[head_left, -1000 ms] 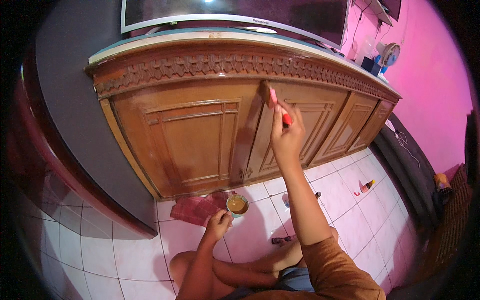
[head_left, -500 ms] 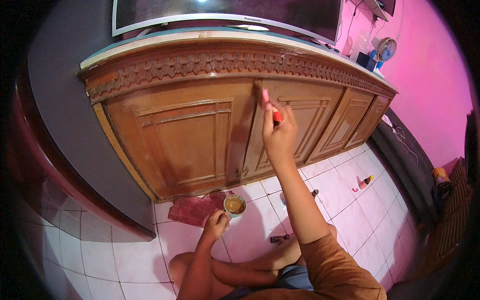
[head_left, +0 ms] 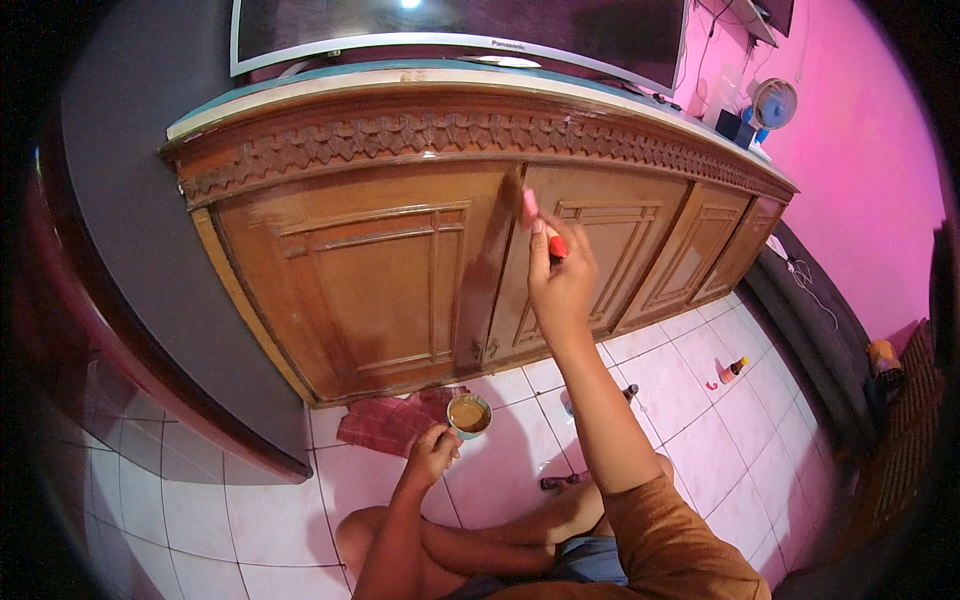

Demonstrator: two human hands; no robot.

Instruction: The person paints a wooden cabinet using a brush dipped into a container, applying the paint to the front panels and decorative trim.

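My right hand (head_left: 562, 285) grips a paintbrush (head_left: 528, 206) with a pink and red handle. Its dark bristles meet the brown wooden cabinet (head_left: 380, 295), near the top of the upright seam between the left door and the one beside it. Low over the floor, my left hand (head_left: 430, 456) is closed on the handle of a pale cup (head_left: 471, 436) that holds brown liquid (head_left: 467, 414). Just behind the cup, a dark red checked cloth (head_left: 378, 424) lies on the tiles against the cabinet's base.
A television (head_left: 450, 25) stands on the cabinet top, with a small fan (head_left: 774, 104) farther right. Small bottles, one yellow-capped (head_left: 734, 370) and one dark-capped (head_left: 630, 392), stand on the white floor tiles (head_left: 520, 440). A dark curved panel (head_left: 160, 260) rises at the left.
The brush and my right hand have shifted slightly down along the door seam. My left hand keeps the cup in nearly the same place.
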